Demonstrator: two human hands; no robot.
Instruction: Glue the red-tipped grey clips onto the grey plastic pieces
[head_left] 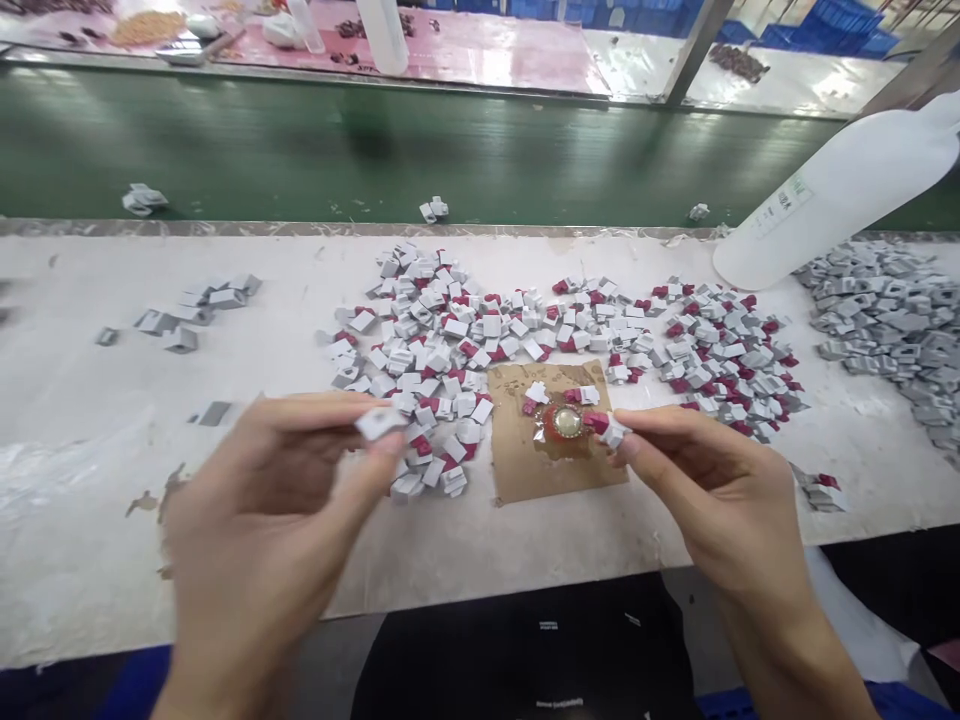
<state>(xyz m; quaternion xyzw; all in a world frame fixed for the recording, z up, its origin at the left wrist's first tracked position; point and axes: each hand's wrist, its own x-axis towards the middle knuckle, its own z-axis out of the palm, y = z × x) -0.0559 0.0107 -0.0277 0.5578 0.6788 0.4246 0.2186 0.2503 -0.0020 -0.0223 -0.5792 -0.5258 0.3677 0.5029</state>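
Observation:
Between the thumb and forefinger of my left hand point(277, 530) is a small light grey plastic piece point(381, 424). My right hand point(712, 500) pinches a grey-and-maroon plastic piece point(613, 430), its maroon end pointing left beside a small round dish point(564, 422) with pale contents and a reddish rim. That dish rests on a brown cardboard square point(532, 478) with wet-looking stains. Two more grey-and-maroon pieces point(582, 396) lie on the cardboard by the dish. Behind my hands spreads a heap of grey-and-maroon pieces point(450, 330).
A white plastic bottle point(832, 190) leans at the right. Under it lies a pile of plain grey pieces point(892, 330). Some loose grey pieces point(180, 320) lie at left. A green conveyor belt point(300, 150) runs behind the white table point(75, 420); a pink-covered bench point(480, 50) stands beyond.

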